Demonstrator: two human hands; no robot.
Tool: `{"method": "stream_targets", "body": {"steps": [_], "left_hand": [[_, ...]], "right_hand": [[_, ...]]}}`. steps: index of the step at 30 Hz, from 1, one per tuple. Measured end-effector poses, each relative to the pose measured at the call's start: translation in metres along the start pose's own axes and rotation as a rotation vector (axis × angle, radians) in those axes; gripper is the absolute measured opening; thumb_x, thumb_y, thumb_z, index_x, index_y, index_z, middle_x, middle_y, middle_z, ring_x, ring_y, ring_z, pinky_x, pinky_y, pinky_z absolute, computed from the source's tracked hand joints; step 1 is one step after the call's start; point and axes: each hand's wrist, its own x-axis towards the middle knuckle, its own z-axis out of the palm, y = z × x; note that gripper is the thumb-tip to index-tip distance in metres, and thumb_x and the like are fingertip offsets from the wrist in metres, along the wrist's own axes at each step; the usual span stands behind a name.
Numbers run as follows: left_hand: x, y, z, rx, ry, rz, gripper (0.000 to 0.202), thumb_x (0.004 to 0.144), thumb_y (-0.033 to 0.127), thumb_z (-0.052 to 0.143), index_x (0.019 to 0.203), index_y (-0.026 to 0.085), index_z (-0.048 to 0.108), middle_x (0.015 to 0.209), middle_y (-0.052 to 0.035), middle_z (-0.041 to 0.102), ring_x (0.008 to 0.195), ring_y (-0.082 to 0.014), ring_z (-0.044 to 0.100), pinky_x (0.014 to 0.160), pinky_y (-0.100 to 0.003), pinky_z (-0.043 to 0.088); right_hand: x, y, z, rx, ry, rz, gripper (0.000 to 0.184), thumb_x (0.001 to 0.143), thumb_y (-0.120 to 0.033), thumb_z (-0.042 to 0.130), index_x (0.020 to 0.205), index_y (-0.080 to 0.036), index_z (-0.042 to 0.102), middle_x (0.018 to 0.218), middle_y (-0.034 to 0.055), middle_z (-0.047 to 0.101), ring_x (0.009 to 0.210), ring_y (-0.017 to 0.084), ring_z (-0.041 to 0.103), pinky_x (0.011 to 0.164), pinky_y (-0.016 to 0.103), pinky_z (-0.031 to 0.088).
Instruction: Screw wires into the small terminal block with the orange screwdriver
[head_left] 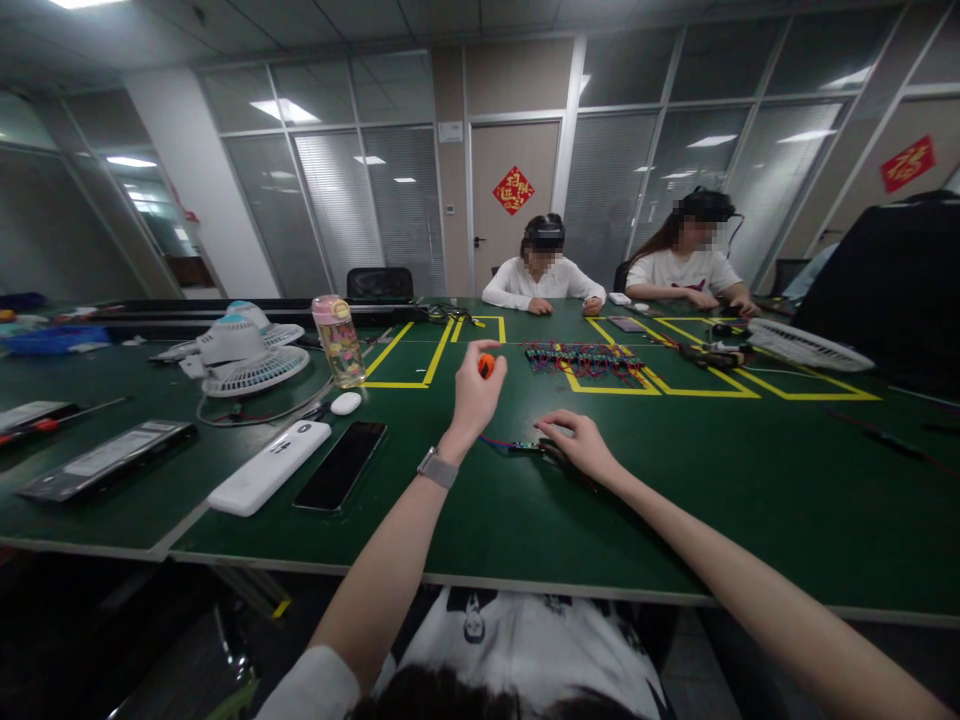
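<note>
Orange-capped tool point(486, 365) pinched in raised left hand point(474, 395); right hand point(581, 445) grips wired board point(523, 446).

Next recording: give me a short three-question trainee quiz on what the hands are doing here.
1. True or false: the left hand holds a small orange thing raised above the table.
2. The right hand holds: A) a small wired part; B) a mug; C) a hammer.
3. Fill in: beside the white power bank lies a black ____.
Key: 1 true; 2 A; 3 phone.
</note>
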Motion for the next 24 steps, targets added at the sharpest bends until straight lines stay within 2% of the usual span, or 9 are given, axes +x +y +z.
{"method": "stream_targets", "body": {"steps": [2, 3, 5, 7, 13, 18, 24], "left_hand": [[-0.003, 0.0, -0.001, 0.174, -0.304, 0.066, 0.015, 0.078, 0.029, 0.061, 0.084, 0.017, 0.068, 0.067, 0.0031, 0.059, 0.061, -0.0085, 0.052, 0.059, -0.019, 0.041], [-0.005, -0.001, 0.0, 0.244, -0.464, 0.072, 0.015, 0.076, 0.03, 0.064, 0.079, 0.016, 0.069, 0.068, 0.0024, 0.062, 0.062, -0.0093, 0.054, 0.059, -0.019, 0.04], [-0.01, -0.006, 0.003, 0.391, -0.727, 0.058, 0.018, 0.072, 0.033, 0.068, 0.077, 0.017, 0.071, 0.07, 0.0007, 0.066, 0.064, -0.0113, 0.057, 0.059, -0.02, 0.04], [-0.014, -0.013, 0.007, 0.553, -0.88, 0.016, 0.019, 0.07, 0.033, 0.069, 0.081, 0.018, 0.072, 0.076, -0.0008, 0.069, 0.069, -0.0132, 0.061, 0.062, -0.021, 0.043], [-0.02, -0.02, 0.012, 0.697, -0.858, -0.015, 0.019, 0.067, 0.026, 0.071, 0.086, 0.02, 0.072, 0.093, -0.0067, 0.071, 0.083, -0.0196, 0.066, 0.069, -0.025, 0.046], [-0.019, -0.021, 0.011, 0.749, -0.866, -0.016, 0.017, 0.068, 0.027, 0.071, 0.084, 0.021, 0.072, 0.09, -0.0074, 0.071, 0.085, -0.0216, 0.066, 0.071, -0.026, 0.048], [-0.019, -0.02, 0.01, 0.757, -0.865, -0.005, 0.017, 0.068, 0.029, 0.072, 0.084, 0.022, 0.072, 0.091, -0.0064, 0.071, 0.085, -0.0219, 0.066, 0.07, -0.026, 0.047]], "right_hand": [[0.001, 0.001, 0.0, -0.013, 0.001, -0.002, 0.025, 0.082, -0.033, 0.053, 0.083, -0.017, 0.072, 0.09, 0.0088, 0.073, 0.086, 0.024, 0.066, 0.079, 0.035, 0.049], [0.001, 0.002, -0.001, -0.017, 0.005, -0.002, 0.025, 0.081, -0.032, 0.053, 0.084, -0.017, 0.073, 0.09, 0.009, 0.073, 0.086, 0.024, 0.066, 0.08, 0.035, 0.049], [0.001, 0.003, -0.001, -0.02, 0.016, 0.002, 0.023, 0.08, -0.03, 0.054, 0.084, -0.017, 0.073, 0.089, 0.009, 0.074, 0.085, 0.024, 0.067, 0.08, 0.035, 0.05], [0.001, 0.004, 0.0, -0.014, 0.029, 0.009, 0.022, 0.079, -0.028, 0.054, 0.084, -0.018, 0.073, 0.089, 0.0082, 0.074, 0.085, 0.024, 0.067, 0.08, 0.035, 0.051], [0.001, 0.004, 0.002, 0.038, 0.018, 0.058, 0.021, 0.076, -0.029, 0.058, 0.083, -0.017, 0.074, 0.083, 0.0074, 0.075, 0.078, 0.023, 0.069, 0.078, 0.035, 0.053], [-0.001, -0.002, 0.0, 0.059, -0.015, 0.069, 0.02, 0.074, -0.031, 0.06, 0.079, -0.017, 0.074, 0.082, 0.0073, 0.074, 0.079, 0.023, 0.069, 0.077, 0.034, 0.052], [-0.001, -0.004, -0.002, 0.011, 0.05, 0.067, 0.021, 0.074, -0.037, 0.063, 0.072, -0.018, 0.071, 0.076, 0.006, 0.073, 0.075, 0.023, 0.067, 0.076, 0.034, 0.05]]}}
